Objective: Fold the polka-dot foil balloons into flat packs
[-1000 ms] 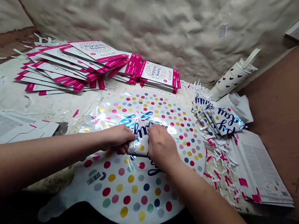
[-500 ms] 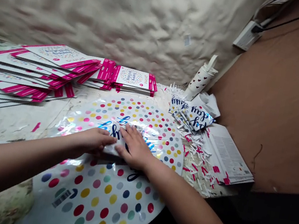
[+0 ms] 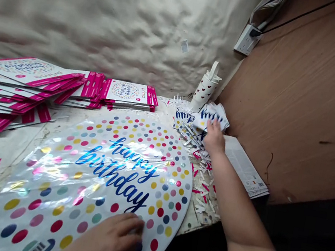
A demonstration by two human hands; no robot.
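Flat foil balloons lie spread in front of me; the top one (image 3: 87, 176) is white with coloured dots and blue "happy birthday" lettering. My left hand (image 3: 117, 238) is over its near edge with bent fingers; the fingertips are shadowed and blurred, so a grip cannot be made out. My right hand (image 3: 215, 138) reaches to the far right, its fingers closed on a folded foil balloon (image 3: 211, 112) at a small heap. More folded balloons (image 3: 185, 117) lie just left of that hand.
Stacks of pink-edged card packets (image 3: 28, 70) (image 3: 128, 91) stand along the back. A white tumbler with hearts (image 3: 206, 87) is behind the heap. Paper shreds (image 3: 203, 188) and white printed cards (image 3: 247, 170) lie at the right. A power strip (image 3: 248, 39) hangs on the brown panel.
The folded balloon under both hands has gone from the middle; my right hand has moved right to the heap. My left hand has come nearer, uncovering the lettering. The view has shifted right.
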